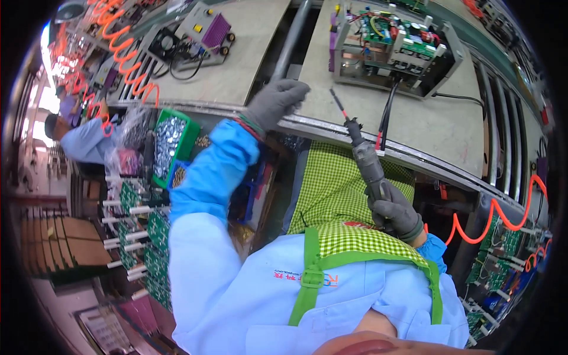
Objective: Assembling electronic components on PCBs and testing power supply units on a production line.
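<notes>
My right hand [397,214], in a grey glove, is wrapped around a grey-black power screwdriver [368,161] held in front of my green checked apron. Its thin bit points up and left over the near edge of the bench [349,112]. Also gloved in grey, my left hand [277,104] is raised over the bench's front edge with its fingers curled together; anything in them is too small or hidden to name. Beyond the screwdriver sits an open metal chassis [408,77] with green circuit boards inside and black cables hanging toward me.
A green bin [176,145] of small metal parts stands left of my left forearm. Racks of circuit boards [157,254] are at the left. Another unit [204,29] with a fan lies far left. Orange coiled hoses [497,218] hang at both sides. A person [89,139] works at left.
</notes>
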